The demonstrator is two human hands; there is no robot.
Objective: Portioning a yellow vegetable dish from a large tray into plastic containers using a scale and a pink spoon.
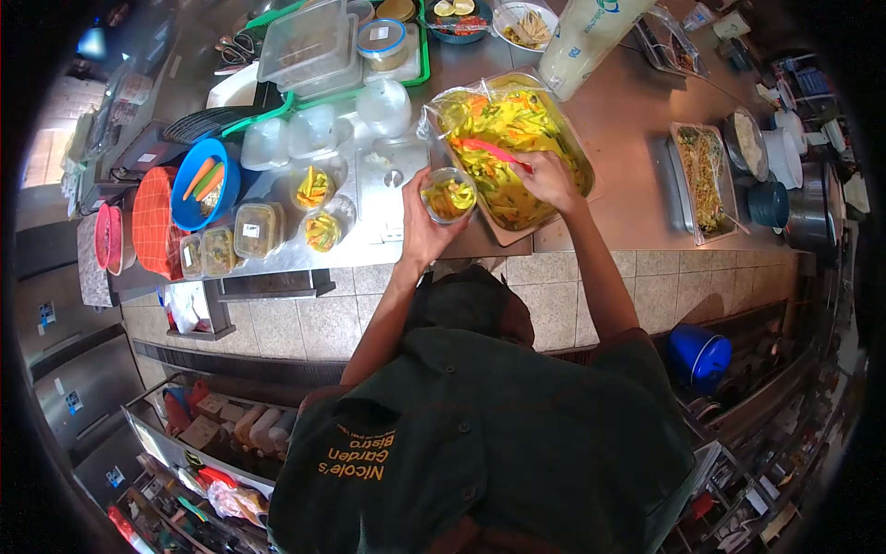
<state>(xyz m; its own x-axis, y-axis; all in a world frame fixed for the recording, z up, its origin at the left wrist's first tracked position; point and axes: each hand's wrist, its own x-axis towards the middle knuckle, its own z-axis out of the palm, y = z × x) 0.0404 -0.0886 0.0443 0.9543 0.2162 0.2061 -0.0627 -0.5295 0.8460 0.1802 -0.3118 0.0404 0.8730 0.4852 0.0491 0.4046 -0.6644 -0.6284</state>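
My left hand (pixel 424 232) grips a small clear round plastic tub (pixel 450 196), partly filled with yellow-coated vegetable pieces. It is held beside the left edge of a deep rectangular metal pan (pixel 504 237). My right hand (pixel 552 182) holds a red-pink utensil (pixel 495 149), probably a spoon, over the pan; its working end lies against the food. Vegetable strips in yellow sauce (pixel 519 201) fill much of the pan. Crumpled plastic wrap (pixel 443 111) is pushed back to its far left rim. Two similar round tubs, an upper one (pixel 313 188) and a lower one (pixel 322 231), hold yellow vegetables on the left.
Translucent tubs (pixel 313 130) stand behind the filled ones. Further left are lidded containers (pixel 256 230) and a blue bowl (pixel 228 163) with carrots. A large plastic wrap roll (pixel 588 41) stands behind the pan. At right sits another food pan (pixel 706 183).
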